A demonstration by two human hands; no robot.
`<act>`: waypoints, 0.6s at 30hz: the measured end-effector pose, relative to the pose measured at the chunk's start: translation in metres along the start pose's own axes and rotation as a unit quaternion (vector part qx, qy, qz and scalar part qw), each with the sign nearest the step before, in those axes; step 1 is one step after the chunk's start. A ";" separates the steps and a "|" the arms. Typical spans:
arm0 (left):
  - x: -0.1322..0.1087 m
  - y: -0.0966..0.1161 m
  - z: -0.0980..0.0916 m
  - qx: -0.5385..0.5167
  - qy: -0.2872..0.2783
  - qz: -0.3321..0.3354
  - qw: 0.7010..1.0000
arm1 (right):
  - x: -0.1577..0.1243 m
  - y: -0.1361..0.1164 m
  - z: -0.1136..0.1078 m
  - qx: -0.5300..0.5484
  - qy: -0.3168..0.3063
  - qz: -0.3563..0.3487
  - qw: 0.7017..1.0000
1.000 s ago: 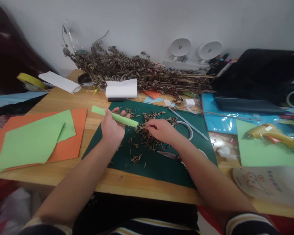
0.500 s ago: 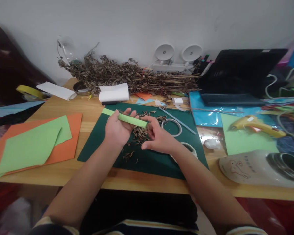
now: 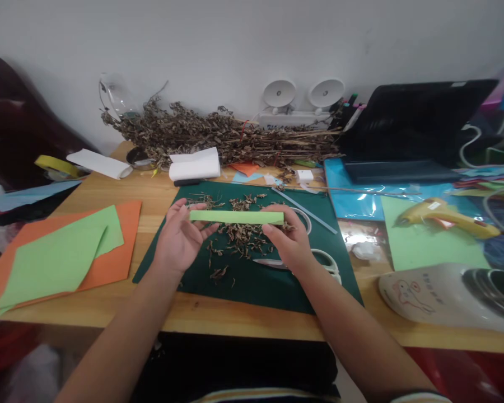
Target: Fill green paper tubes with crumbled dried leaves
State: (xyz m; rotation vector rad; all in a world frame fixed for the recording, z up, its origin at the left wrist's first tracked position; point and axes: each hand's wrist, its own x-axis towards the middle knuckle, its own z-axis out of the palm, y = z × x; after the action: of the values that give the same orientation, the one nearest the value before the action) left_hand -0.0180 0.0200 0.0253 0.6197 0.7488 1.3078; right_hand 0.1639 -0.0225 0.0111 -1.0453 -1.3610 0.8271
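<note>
A light green paper strip, folded narrow, is held level above the dark green cutting mat. My right hand pinches its right end, thumb in front and fingers behind. At the strip's left end, my left hand is palm up with its fingers apart; the strip passes in front of them, and its thumb does not close over the paper. Crumbled dry leaves lie on the mat below. White-handled scissors are partly covered by my right hand. Behind that hand sits a white tape ring.
Green paper and orange paper lie left. A bundle of dried plants lines the wall behind a white paper roll. To the right are a yellow glue gun, a bottle on its side and a black tablet.
The strip has turned from slanting to level and shifted right and slightly down. My left hand has moved left off its grip; my right hand has moved right and closed on the end.
</note>
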 end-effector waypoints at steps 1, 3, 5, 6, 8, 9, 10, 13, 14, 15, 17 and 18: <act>0.001 0.002 -0.002 0.032 -0.017 -0.014 0.999 | 0.000 -0.001 0.000 0.004 0.000 -0.001 1.000; 0.002 0.003 -0.005 0.109 -0.050 -0.060 0.991 | 0.002 -0.003 -0.001 0.008 -0.003 -0.006 1.000; 0.004 0.001 -0.005 0.188 -0.079 -0.102 0.974 | 0.003 -0.006 -0.002 0.009 -0.005 -0.012 1.000; 0.006 0.000 -0.005 0.221 -0.090 -0.118 0.964 | 0.004 -0.008 -0.003 0.008 -0.003 -0.015 1.000; 0.010 -0.003 -0.003 0.272 -0.106 -0.148 0.945 | 0.006 -0.014 -0.005 -0.012 -0.001 -0.025 1.000; 0.012 -0.005 -0.002 0.284 -0.106 -0.170 0.938 | 0.007 -0.019 -0.006 -0.036 -0.007 -0.035 0.999; 0.015 -0.006 0.000 0.288 -0.102 -0.192 0.933 | 0.008 -0.023 -0.006 -0.070 -0.016 -0.047 0.996; 0.022 -0.010 0.003 0.274 -0.090 -0.236 0.928 | 0.011 -0.037 -0.003 -0.191 -0.064 -0.096 0.975; 0.025 -0.011 0.004 0.265 -0.088 -0.237 0.930 | 0.012 -0.040 0.000 -0.219 -0.082 -0.110 0.966; 0.027 -0.012 0.005 0.255 -0.088 -0.235 0.934 | 0.013 -0.042 0.002 -0.231 -0.100 -0.120 0.960; 0.031 -0.014 0.005 0.229 -0.089 -0.227 0.942 | 0.016 -0.044 0.006 -0.186 -0.122 -0.138 0.965; 0.032 -0.014 0.005 0.215 -0.089 -0.222 0.947 | 0.017 -0.044 0.007 -0.134 -0.113 -0.147 0.973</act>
State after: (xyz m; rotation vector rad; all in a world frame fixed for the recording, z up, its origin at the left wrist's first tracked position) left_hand -0.0028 0.0490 0.0132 0.8458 0.9674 0.6638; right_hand 0.1532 -0.0211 0.0579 -0.9410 -1.8101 0.5624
